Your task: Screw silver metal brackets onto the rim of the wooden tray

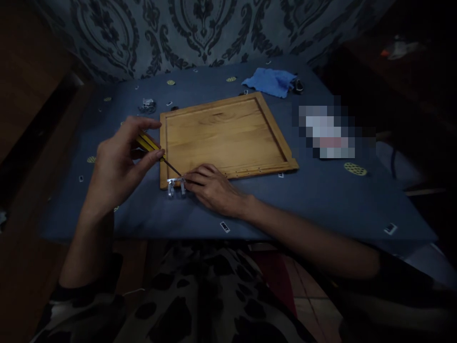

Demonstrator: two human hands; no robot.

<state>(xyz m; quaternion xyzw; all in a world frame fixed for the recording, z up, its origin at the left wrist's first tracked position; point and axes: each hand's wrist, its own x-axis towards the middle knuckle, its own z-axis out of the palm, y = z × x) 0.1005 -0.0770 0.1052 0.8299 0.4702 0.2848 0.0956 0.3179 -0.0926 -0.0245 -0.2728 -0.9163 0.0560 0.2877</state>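
My left hand (123, 159) grips a screwdriver (149, 143) with a yellow handle, its thumb and fingers closed around it. The dark shaft slants down to the right, and its tip meets a small metal double hook (171, 186). That hook sits on the near left corner of a framed wooden board (217, 138), with its prongs hanging over the front edge. Fingers of my right hand (214, 190) are closed at the right end of the hook, by the screwdriver tip. Whether they also pinch a screw is hidden.
More metal hooks (147, 105) lie behind the board's left side. A blue cloth (270, 82) rests at the back right, with a small dark object (298, 85) beside it. A blurred-out item (326, 131) lies right of the board. A blue patterned cloth covers the table (321, 209).
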